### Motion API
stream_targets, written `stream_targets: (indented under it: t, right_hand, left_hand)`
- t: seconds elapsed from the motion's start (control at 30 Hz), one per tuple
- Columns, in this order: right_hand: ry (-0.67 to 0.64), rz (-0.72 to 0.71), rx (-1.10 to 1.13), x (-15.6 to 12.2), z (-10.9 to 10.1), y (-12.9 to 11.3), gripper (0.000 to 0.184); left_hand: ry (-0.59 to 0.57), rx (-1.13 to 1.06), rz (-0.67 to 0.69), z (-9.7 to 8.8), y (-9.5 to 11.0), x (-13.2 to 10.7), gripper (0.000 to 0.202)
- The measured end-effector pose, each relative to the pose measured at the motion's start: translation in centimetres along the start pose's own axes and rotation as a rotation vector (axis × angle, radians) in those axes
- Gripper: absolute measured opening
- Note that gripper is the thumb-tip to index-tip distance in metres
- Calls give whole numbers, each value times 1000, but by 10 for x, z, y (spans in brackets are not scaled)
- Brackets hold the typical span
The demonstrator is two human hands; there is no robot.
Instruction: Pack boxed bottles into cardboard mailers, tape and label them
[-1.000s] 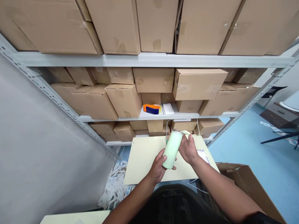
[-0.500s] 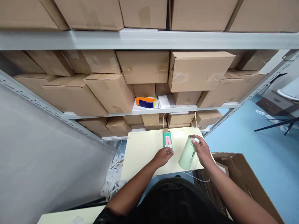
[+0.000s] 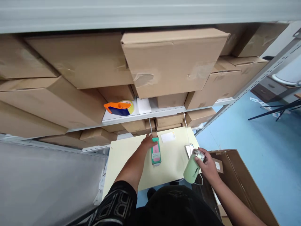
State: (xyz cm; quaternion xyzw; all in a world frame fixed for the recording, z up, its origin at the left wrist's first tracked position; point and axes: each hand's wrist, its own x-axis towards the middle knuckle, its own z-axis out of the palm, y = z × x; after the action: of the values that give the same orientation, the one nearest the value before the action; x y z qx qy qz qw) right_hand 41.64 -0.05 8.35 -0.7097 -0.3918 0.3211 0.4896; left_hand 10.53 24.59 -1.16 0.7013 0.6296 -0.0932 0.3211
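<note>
As the pale green bottle [image 3: 191, 171] swings out to the right of bottom centre, it's clear of the left hand altogether, and a second ago both hands were at it! The right hand [image 3: 207, 163] has it alone, fingers curled round the silvery top end, the bottle tilted above the table's near right corner. And look at the left hand [image 3: 148, 142]: half a second back it was at the near end of the small green-and-pink box [image 3: 156, 152], now it's at the far end, just below centre frame, touching; whether it grips or merely rests, I can't tell. So the work looks split, one thing per hand, bottle and box well apart.

Now the count, working outward: one bottle, one small box, one table [image 3: 127, 157] beneath. One white card [image 3: 168, 137] just beside the box, one flat white item [image 3: 189, 150] partly behind the bottle. Two white cords, left one [image 3: 150, 125] and right one [image 3: 186, 125], hang mid-frame. Above, one orange-and-blue tape dispenser [image 3: 118, 109], one white block [image 3: 143, 106]. Lower right, one big open carton [image 3: 244, 182]; across the top, shelf cartons [image 3: 174, 62], too overlapped to count
</note>
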Motion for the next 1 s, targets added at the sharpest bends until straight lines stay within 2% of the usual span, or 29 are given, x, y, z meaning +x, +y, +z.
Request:
stream_targets:
  t: [0.1, 0.2, 0.27, 0.37, 0.47, 0.53, 0.6, 0.67, 0.8, 0.9, 1.0]
  right_hand:
    - [-18, 12, 2, 12, -4, 2, 57]
    - [-51, 33, 43, 26, 2, 5, 55]
    - [-76, 41, 109, 35, 12, 4, 54]
    - [-84, 42, 215, 48, 33, -10, 53]
    - [-54, 66, 335, 59, 58, -38, 52]
    - [-46, 117, 440, 63, 77, -61, 50]
    - [-45, 146, 511, 61, 100, -81, 47]
    - [-32, 109, 507, 53, 122, -95, 48]
    - [10, -49, 353, 28, 155, -97, 53]
    - [48, -111, 220, 10, 159, -84, 55]
    - [85, -163, 114, -4, 152, -73, 57]
  left_hand:
    - [-16, 1, 64, 6, -5, 10, 83]
    - [15, -13, 92, 11, -6, -1, 60]
    - [56, -26, 103, 14, -4, -17, 45]
    - [201, -120, 203, 20, -1, -50, 33]
    - [393, -283, 327, 33, -3, -86, 31]
    - [460, -378, 350, 46, -6, -108, 32]
    - [490, -462, 351, 59, -9, -125, 34]
    - [516, -530, 353, 70, -10, -138, 40]
    - [601, -648, 366, 84, -13, -156, 54]
    - [676, -650, 355, 91, -20, -164, 51]
    - [706, -576, 401, 94, -28, -170, 43]
